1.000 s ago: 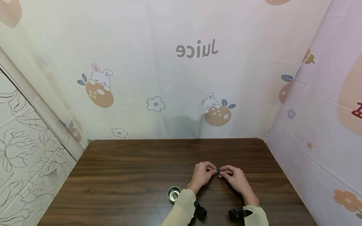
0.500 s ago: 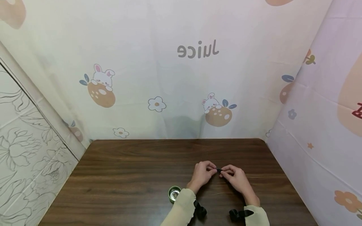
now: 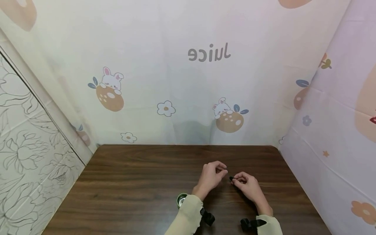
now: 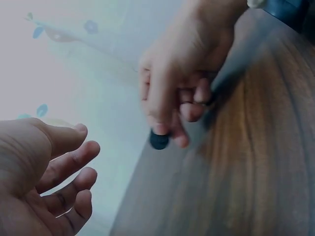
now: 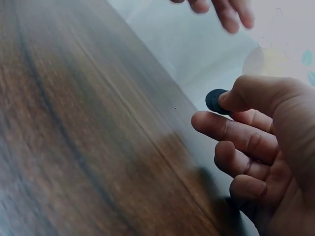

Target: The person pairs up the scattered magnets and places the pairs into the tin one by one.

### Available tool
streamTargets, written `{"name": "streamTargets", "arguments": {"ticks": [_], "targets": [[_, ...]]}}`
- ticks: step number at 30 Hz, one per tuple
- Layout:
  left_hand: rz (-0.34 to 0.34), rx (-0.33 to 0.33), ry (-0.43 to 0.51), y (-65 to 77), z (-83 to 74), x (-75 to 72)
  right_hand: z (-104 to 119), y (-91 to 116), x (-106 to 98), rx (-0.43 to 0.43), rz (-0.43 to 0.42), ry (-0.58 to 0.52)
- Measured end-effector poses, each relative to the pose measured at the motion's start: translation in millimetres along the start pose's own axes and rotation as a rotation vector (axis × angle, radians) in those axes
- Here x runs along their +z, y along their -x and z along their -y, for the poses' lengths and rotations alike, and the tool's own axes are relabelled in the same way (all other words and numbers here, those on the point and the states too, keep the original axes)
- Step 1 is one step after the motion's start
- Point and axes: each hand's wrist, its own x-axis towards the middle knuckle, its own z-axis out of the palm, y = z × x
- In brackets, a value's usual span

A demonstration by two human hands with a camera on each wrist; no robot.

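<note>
Between thumb and fingers my right hand (image 3: 248, 186) pinches a small, dark, round disc (image 3: 231, 178). In the right wrist view the disc (image 5: 213, 100) juts out past the thumb tip, flat and coin-like. My left hand (image 3: 210, 175) is just to the left, apart from the disc, its fingers relaxed and holding nothing. The left wrist view shows the loosely bent fingers of that left hand (image 4: 59, 177) with a gap to the disc (image 4: 159, 140) under the right thumb.
A small round tin, green outside and shiny inside (image 3: 181, 199), stands on the brown wood table (image 3: 132, 182), partly behind the left sleeve (image 3: 188, 212). Black straps with cameras sit at both wrists. A printed curtain (image 3: 141, 81) hangs behind the table.
Both hands pinched the dark disc before. My left hand has let go and moved slightly up and away; the right keeps the disc. The head view has shifted slightly.
</note>
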Motion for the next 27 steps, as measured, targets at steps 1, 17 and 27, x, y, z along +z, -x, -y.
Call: {"name": "streamTargets", "arguments": {"ticks": [1, 17, 27], "targets": [[-0.003, 0.009, 0.008, 0.4, -1.6, -3.0, -0.6, 0.0, -0.3, 0.000, 0.002, 0.001], [-0.059, 0.043, 0.018, 25.6, 12.6, -73.8, -0.1, 0.4, -2.0, 0.067, -0.030, 0.037], [0.025, 0.036, -0.044, 55.4, 52.7, -123.7, -1.6, 0.6, -3.8, 0.069, -0.045, 0.037]]}}
